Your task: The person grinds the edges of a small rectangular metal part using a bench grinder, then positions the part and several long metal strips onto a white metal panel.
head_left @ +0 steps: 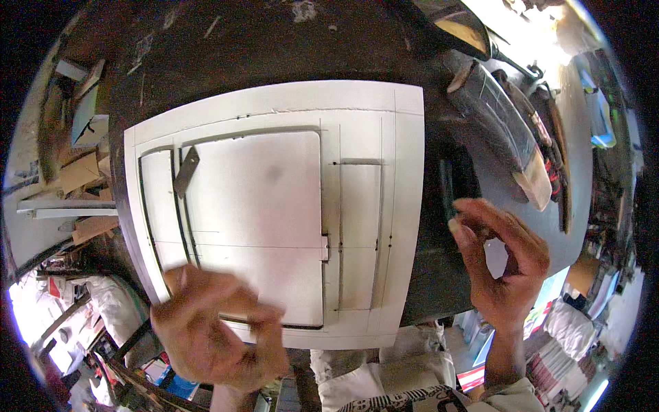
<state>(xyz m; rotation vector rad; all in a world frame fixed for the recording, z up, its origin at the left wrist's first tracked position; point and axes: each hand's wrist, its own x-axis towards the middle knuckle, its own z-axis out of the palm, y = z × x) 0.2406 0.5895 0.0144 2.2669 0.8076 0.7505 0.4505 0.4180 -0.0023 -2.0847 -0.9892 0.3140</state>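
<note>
A large white board [257, 185] lies flat on a dark surface. It has dark cut lines, fine ruled lines and small dots. A small grey blade-like piece [186, 172] with a hole rests on its upper left part. My left hand [216, 329] is over the board's lower left corner, fingers curled and smeared by motion; whether it holds anything does not show. Off the board's right edge, my right hand [504, 257] is raised with thumb and forefinger pinched together, forming a ring. Anything between those fingertips is too small to make out.
At the right lie a long dark piece with a pale end [498, 127] and several slender tools [549, 151]. A dark container [460, 31] stands at the top right. Cardboard scraps [81, 172] and a pale strip [68, 208] are at the left.
</note>
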